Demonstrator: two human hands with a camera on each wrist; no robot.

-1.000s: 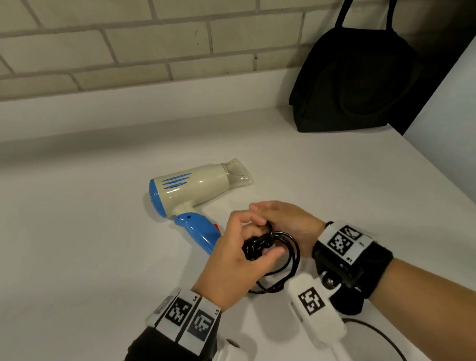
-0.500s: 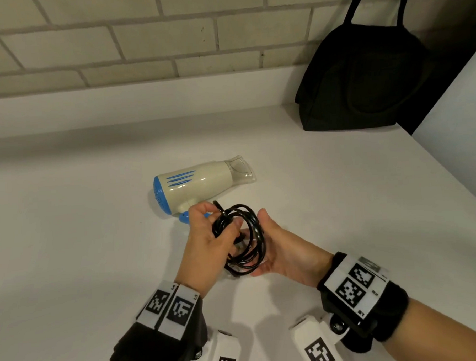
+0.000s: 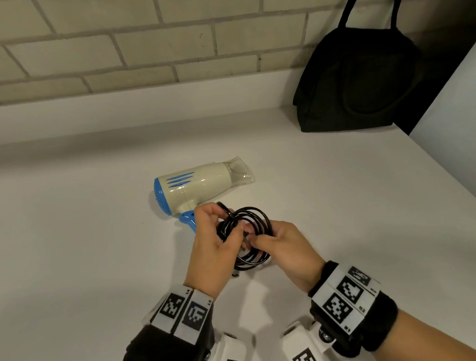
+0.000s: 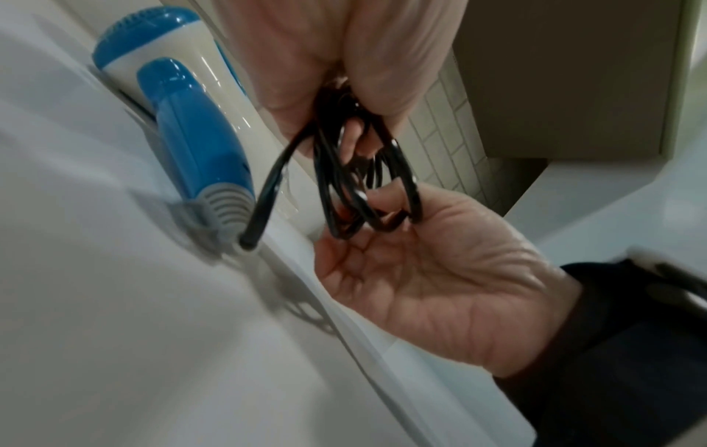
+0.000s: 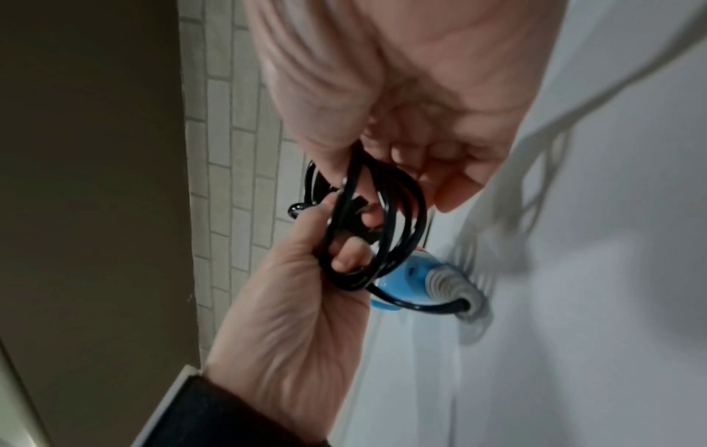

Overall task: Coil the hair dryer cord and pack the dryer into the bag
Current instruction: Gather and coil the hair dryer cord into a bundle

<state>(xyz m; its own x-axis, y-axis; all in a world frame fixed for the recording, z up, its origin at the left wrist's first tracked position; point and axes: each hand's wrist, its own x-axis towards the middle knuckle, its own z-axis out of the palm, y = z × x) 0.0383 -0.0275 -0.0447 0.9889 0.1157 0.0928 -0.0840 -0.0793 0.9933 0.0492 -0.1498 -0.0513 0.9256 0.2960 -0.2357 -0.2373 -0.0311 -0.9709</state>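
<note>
We've got the left hand (image 3: 212,252) clenched round the coiled black cord (image 3: 256,220), the right hand (image 3: 284,246) pinching the loops from the other side — both just in front of the hair dryer (image 3: 196,186). The hair dryer lies on its side on the white counter (image 3: 70,242); the black bag (image 3: 358,79) stands well behind it, against the brick wall (image 3: 143,48).

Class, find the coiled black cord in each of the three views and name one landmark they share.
Head: coiled cord low centre, between left hand and right hand.
Left wrist: centre, hanging below the fingers.
Right wrist: centre, looped across both hands.
Shared landmark: the hair dryer's blue handle.
</note>
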